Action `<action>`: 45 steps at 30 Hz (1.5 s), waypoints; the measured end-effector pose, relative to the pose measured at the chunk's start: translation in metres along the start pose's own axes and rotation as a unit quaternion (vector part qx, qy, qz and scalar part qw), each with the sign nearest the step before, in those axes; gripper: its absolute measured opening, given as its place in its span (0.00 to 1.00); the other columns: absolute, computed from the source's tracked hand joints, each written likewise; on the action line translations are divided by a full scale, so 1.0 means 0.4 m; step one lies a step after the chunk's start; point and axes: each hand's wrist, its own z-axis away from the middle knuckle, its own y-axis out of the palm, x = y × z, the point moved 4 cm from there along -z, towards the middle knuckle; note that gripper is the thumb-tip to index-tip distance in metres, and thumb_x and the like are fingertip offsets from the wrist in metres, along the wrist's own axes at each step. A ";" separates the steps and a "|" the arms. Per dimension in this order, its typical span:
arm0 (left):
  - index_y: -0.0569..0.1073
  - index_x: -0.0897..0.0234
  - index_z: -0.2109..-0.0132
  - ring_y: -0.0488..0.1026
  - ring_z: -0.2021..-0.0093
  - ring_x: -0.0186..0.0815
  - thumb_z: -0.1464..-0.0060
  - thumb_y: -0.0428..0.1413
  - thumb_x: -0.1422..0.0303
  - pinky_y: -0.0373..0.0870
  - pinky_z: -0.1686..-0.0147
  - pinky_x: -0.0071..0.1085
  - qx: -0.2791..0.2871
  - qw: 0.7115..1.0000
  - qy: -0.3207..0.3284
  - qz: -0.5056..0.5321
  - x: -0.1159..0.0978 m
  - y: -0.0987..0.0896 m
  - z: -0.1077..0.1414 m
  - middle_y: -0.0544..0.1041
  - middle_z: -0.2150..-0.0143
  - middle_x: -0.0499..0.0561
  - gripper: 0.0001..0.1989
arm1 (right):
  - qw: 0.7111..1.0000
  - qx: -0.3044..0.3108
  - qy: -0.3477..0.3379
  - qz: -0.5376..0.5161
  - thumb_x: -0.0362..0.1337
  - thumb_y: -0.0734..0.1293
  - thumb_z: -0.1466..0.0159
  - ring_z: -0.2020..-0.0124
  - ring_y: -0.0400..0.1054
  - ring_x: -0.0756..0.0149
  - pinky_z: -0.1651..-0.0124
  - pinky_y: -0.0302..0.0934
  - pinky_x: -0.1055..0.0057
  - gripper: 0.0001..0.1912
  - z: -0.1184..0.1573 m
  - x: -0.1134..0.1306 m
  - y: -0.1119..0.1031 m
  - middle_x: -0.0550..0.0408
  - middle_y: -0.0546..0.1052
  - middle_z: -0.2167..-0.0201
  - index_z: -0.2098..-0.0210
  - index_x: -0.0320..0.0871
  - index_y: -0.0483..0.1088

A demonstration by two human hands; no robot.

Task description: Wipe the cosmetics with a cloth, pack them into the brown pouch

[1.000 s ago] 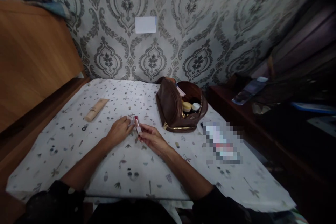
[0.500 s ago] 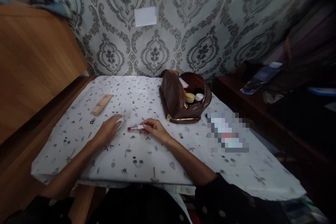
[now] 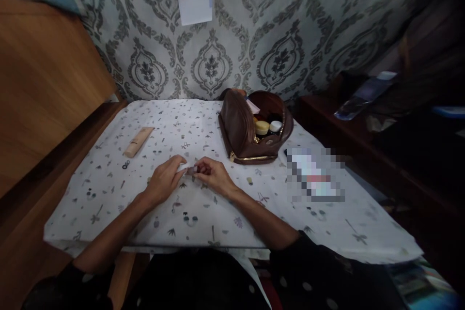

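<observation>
My left hand (image 3: 167, 177) and my right hand (image 3: 213, 174) meet over the middle of the table, their fingers almost touching. Between the fingertips is a lipstick (image 3: 192, 170), its greyish, see-through part visible while the red tip is out of sight. My right hand is closed on one end of it. A small white cap (image 3: 182, 167), partly hidden, is pinched in my left hand against the lipstick's other end. To the left, a beige squeeze tube (image 3: 138, 142) lies flat. Beyond my right hand stands an open brown toiletry bag (image 3: 238, 131) with several jars inside.
The table has a white patterned cloth (image 3: 192, 232). A phone-like object (image 3: 316, 174), blurred out, lies on the right. A wooden cabinet (image 3: 47, 53) borders the left side, and a clear bottle (image 3: 365, 94) rests beyond the right edge. The wallpapered wall carries a white paper (image 3: 195, 8).
My hands have come together, the left moving right with the white cap to the lipstick. The red tip that showed before is now hidden. The view has tilted slightly down.
</observation>
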 end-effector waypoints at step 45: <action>0.74 0.60 0.49 0.71 0.60 0.36 0.36 0.46 0.74 0.69 0.65 0.27 -0.051 0.973 0.080 -0.212 -0.014 0.063 0.063 0.72 0.58 0.53 0.14 | 0.992 0.044 0.048 -0.109 0.48 0.76 0.51 0.73 0.70 0.69 0.66 0.64 0.71 0.19 -0.004 -0.030 0.013 0.59 0.76 0.75 0.67 0.42 0.72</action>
